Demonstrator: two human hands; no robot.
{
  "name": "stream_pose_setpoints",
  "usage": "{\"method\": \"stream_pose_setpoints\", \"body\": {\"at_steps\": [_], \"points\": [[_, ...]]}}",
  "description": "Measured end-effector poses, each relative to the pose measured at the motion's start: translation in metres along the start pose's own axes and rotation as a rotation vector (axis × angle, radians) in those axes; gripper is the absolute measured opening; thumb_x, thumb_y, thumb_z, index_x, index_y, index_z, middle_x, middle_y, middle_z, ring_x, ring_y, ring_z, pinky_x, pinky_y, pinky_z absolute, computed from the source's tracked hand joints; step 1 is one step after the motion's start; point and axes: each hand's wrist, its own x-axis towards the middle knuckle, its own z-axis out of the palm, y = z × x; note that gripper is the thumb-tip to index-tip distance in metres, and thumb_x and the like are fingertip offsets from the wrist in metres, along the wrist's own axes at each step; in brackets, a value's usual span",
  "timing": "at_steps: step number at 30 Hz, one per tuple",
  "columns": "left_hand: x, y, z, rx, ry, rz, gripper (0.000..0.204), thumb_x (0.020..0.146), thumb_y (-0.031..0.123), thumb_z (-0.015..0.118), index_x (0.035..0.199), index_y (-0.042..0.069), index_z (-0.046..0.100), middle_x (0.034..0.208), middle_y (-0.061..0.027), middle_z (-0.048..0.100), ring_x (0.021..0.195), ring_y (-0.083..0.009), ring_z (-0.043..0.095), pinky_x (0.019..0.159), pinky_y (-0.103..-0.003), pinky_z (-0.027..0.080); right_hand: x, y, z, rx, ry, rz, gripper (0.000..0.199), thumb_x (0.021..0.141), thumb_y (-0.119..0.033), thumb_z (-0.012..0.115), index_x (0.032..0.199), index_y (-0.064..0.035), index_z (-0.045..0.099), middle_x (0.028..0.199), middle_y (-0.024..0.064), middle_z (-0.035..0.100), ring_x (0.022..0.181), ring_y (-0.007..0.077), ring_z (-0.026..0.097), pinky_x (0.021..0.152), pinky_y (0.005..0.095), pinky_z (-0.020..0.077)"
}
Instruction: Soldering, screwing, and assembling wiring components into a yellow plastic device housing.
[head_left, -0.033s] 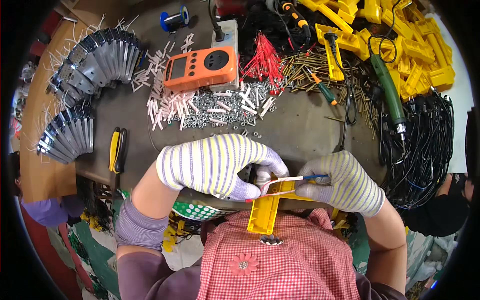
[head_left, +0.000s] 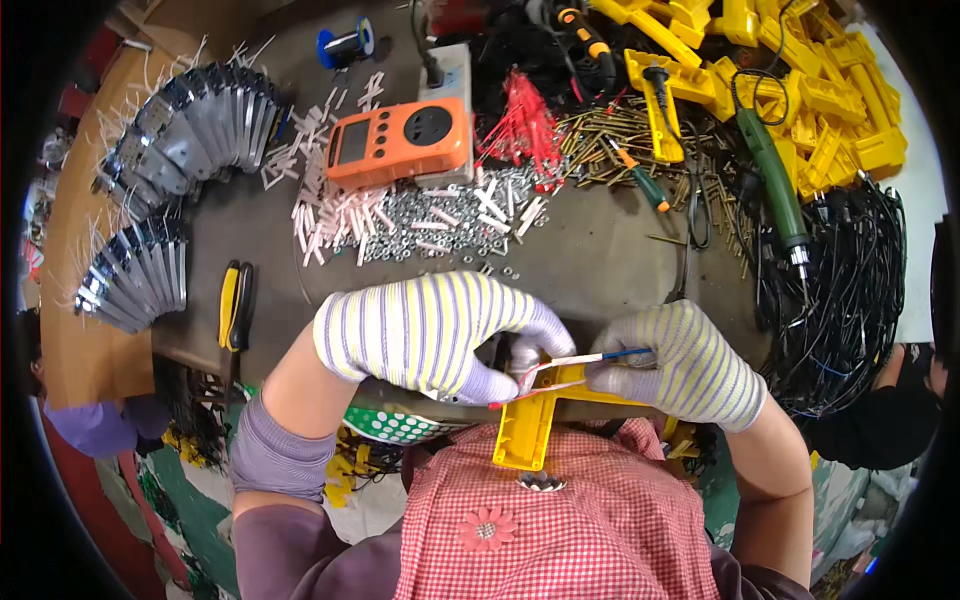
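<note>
Both my hands wear striped knit gloves and meet at a yellow plastic housing (head_left: 525,435) near the table's front edge. My left hand (head_left: 430,335) is closed at the housing's upper end, its fingers bent around a dark part that is mostly hidden. A thin red-tipped wire pokes out by its thumb. My right hand (head_left: 685,365) pinches the far ends of the wires, over another yellow length that reaches to the right. Between the hands run a white sleeve (head_left: 580,360) and a blue wire (head_left: 627,352).
Behind my hands lie white sleeves and metal nuts (head_left: 450,220), an orange meter (head_left: 400,143), red-wired parts (head_left: 525,130) and brass screws (head_left: 610,140). Yellow-handled pliers (head_left: 236,305) and metal plates (head_left: 150,260) are left; a green electric screwdriver (head_left: 770,180), black cords (head_left: 840,290) and yellow housings (head_left: 830,100) right.
The view has shifted very slightly. Both hands keep the same hold on the housing and wires.
</note>
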Motion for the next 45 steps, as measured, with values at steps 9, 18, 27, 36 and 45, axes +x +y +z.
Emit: {"method": "stream_pose_setpoints", "body": {"at_steps": [9, 18, 27, 36, 45], "points": [[0.003, 0.012, 0.076, 0.912, 0.578, -0.005, 0.055, 0.070, 0.013, 0.065, 0.124, 0.011, 0.065, 0.077, -0.0034, 0.062, 0.079, -0.0248, 0.064, 0.107, -0.048, 0.037, 0.011, 0.024, -0.022, -0.347, 0.328, -0.444, 0.038, 0.084, -0.045, 0.073, 0.098, -0.0097, 0.070, 0.091, 0.0121, 0.065, 0.089, 0.0328, 0.065, 0.074, 0.0433, 0.0506], [0.002, 0.000, 0.084, 0.614, 0.762, 0.085, 0.053, 0.079, 0.001, 0.065, 0.131, 0.006, 0.057, 0.081, 0.0016, 0.068, 0.080, -0.0188, 0.067, 0.112, -0.048, 0.035, 0.049, 0.039, -0.052, -0.997, 0.725, -0.421, 0.033, 0.075, -0.011, 0.076, 0.107, -0.0093, 0.066, 0.097, 0.0120, 0.063, 0.090, 0.0345, 0.059, 0.080, 0.0435, 0.0482], [-0.001, -0.007, 0.096, 0.672, 0.830, 0.101, 0.062, 0.072, -0.004, 0.072, 0.132, 0.003, 0.056, 0.086, -0.0004, 0.070, 0.088, -0.0199, 0.068, 0.111, -0.050, 0.035, -0.065, -0.013, -0.019, 0.326, 0.471, -0.416, 0.029, 0.074, -0.011, 0.081, 0.101, -0.0061, 0.071, 0.082, 0.0032, 0.067, 0.075, 0.0183, 0.064, 0.070, 0.0338, 0.0517], [0.008, -0.009, 0.101, 0.906, 0.872, 0.125, 0.068, 0.069, -0.005, 0.072, 0.135, 0.004, 0.057, 0.080, 0.0016, 0.062, 0.083, -0.0215, 0.059, 0.110, -0.047, 0.035, -0.044, 0.024, 0.028, -0.148, 0.762, -0.562, 0.029, 0.071, -0.015, 0.082, 0.095, -0.0091, 0.067, 0.080, 0.0089, 0.067, 0.063, 0.0285, 0.063, 0.058, 0.0391, 0.0504], [0.011, -0.012, 0.106, 0.971, 0.899, 0.124, 0.065, 0.068, -0.003, 0.073, 0.132, 0.006, 0.061, 0.074, 0.0003, 0.053, 0.069, -0.0211, 0.054, 0.107, -0.047, 0.036, -0.046, 0.034, 0.035, -0.076, 0.761, -0.576, 0.026, 0.072, -0.020, 0.082, 0.092, -0.0110, 0.068, 0.068, 0.0051, 0.059, 0.054, 0.0254, 0.058, 0.051, 0.0378, 0.0454]]}}
